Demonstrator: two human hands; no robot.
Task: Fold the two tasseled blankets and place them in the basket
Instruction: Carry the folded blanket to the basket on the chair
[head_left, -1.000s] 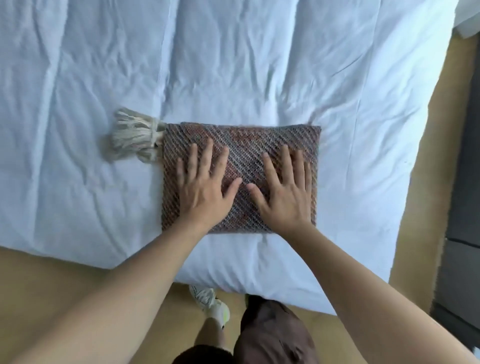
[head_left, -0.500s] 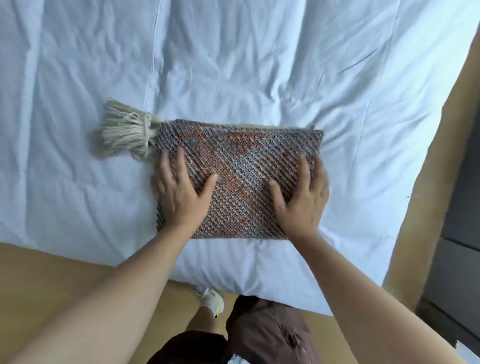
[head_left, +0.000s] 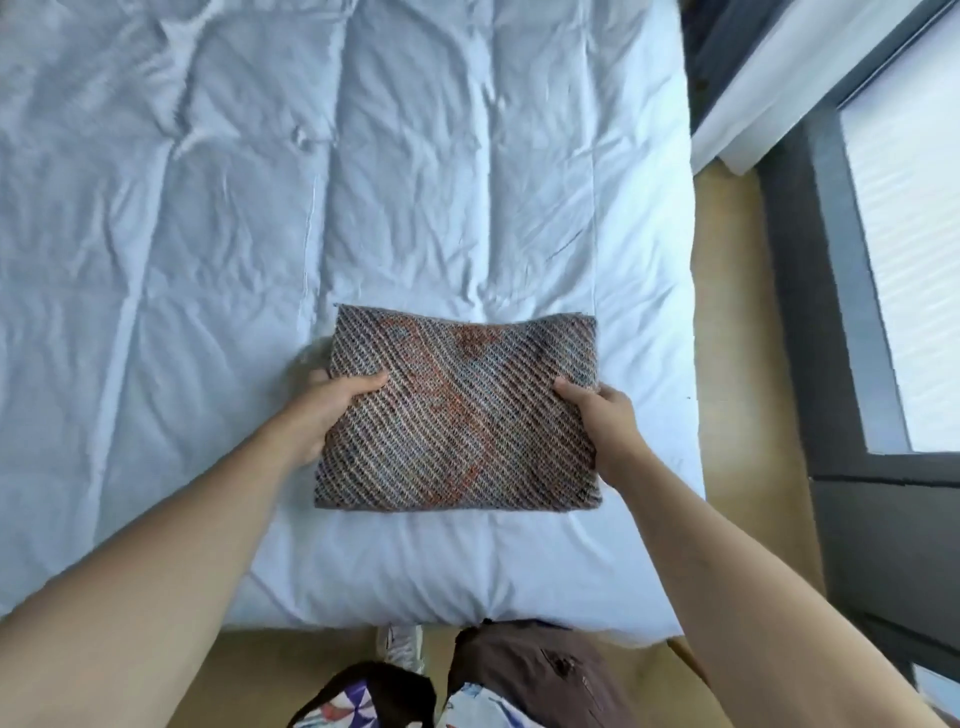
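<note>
A folded woven blanket (head_left: 462, 410), brown and grey with orange patches, is held just above the white bed (head_left: 311, 208) near its front edge. My left hand (head_left: 327, 405) grips its left side, thumb on top and fingers underneath. My right hand (head_left: 605, 421) grips its right side the same way. The cream tassels are almost hidden behind the left edge; only a pale blur shows there. No basket and no second blanket are in view.
The rumpled white duvet covers the bed from the left edge to the middle right. Tan floor (head_left: 737, 364) runs along the bed's right side. A dark-framed window (head_left: 893, 234) and a white curtain (head_left: 753, 93) stand at the right. My legs and a shoe (head_left: 405, 644) show below.
My hands went from pressing flat on the blanket to gripping its two sides. The blanket has come up off the bed, and its tassels have dropped out of sight. The view shifted right.
</note>
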